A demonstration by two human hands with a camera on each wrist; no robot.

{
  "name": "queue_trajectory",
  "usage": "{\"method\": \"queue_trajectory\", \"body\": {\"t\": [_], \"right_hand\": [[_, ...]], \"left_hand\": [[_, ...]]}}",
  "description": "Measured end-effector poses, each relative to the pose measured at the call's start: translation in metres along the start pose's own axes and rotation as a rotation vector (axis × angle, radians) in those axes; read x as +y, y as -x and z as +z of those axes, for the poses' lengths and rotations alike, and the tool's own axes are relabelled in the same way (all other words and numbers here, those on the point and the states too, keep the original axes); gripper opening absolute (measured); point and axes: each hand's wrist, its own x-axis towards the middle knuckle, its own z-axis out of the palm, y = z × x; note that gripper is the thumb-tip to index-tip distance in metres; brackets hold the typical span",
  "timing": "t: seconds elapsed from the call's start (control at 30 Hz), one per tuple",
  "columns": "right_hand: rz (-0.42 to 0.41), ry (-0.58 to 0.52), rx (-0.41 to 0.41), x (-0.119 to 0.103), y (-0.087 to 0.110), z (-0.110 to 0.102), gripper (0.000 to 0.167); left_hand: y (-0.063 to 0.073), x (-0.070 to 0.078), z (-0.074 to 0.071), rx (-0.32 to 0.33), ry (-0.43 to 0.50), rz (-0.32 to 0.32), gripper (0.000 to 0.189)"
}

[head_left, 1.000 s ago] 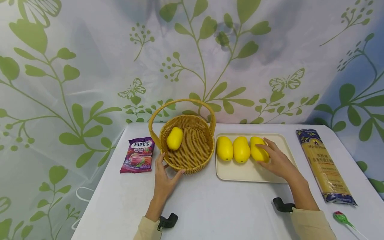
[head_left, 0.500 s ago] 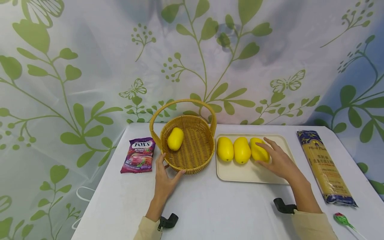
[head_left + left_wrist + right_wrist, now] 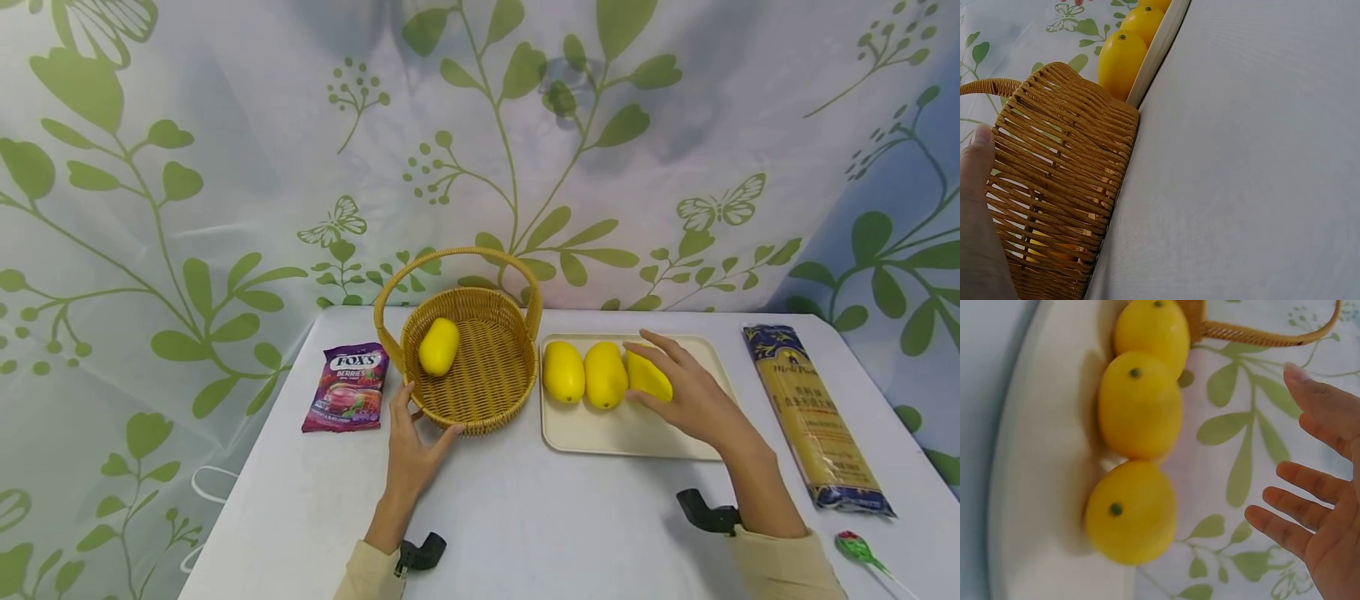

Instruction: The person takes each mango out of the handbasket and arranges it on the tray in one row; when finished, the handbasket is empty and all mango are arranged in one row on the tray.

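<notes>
My left hand (image 3: 411, 450) touches the near left side of a wicker basket (image 3: 517, 392), fingers at the left wall and thumb along the front. In the left wrist view its thumb (image 3: 977, 156) lies against the woven rim. One yellow oblong fruit (image 3: 438, 347) lies inside the basket. On a cream tray (image 3: 592, 437) to the right stand three similar fruits in a row: a left one (image 3: 563, 372), a middle one (image 3: 605, 375) and a right one (image 3: 647, 375). My right hand (image 3: 690, 396) hovers over the right fruit, fingers spread; the right wrist view shows it apart from the fruits.
A purple candy bag (image 3: 347, 388) lies left of the basket. Right of the tray are a long pasta packet (image 3: 816, 417) and a lollipop (image 3: 855, 546). The basket's tall handle (image 3: 465, 252) arches above its rim. A leaf-patterned curtain (image 3: 480, 150) hangs behind the white table (image 3: 555, 525).
My right hand's fingers have shifted slightly left and spread wider over the right fruit, covering more of its upper part. The left hand and basket stay in place.
</notes>
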Motion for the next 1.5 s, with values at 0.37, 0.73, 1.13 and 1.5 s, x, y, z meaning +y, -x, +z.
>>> {"method": "queue_trajectory", "body": {"t": [0.37, 0.73, 1.13, 1.5], "right_hand": [[-0.131, -0.117, -0.056, -0.055, -0.041, 0.03, 0.065], [-0.181, -0.244, -0.131, -0.084, -0.073, 0.103, 0.06], [-0.152, -0.211, -0.17, -0.097, -0.122, 0.138, 0.063], [-0.13, -0.242, -0.315, -0.118, -0.152, 0.158, 0.071]], "left_hand": [[0.0, -0.002, 0.0, -0.004, 0.008, -0.005, 0.1], [-0.003, -0.002, 0.001, -0.007, -0.004, 0.003, 0.1], [-0.005, -0.002, -0.001, -0.001, -0.017, 0.022, 0.099], [-0.003, -0.004, 0.0, -0.003, -0.022, 0.021, 0.099]]}}
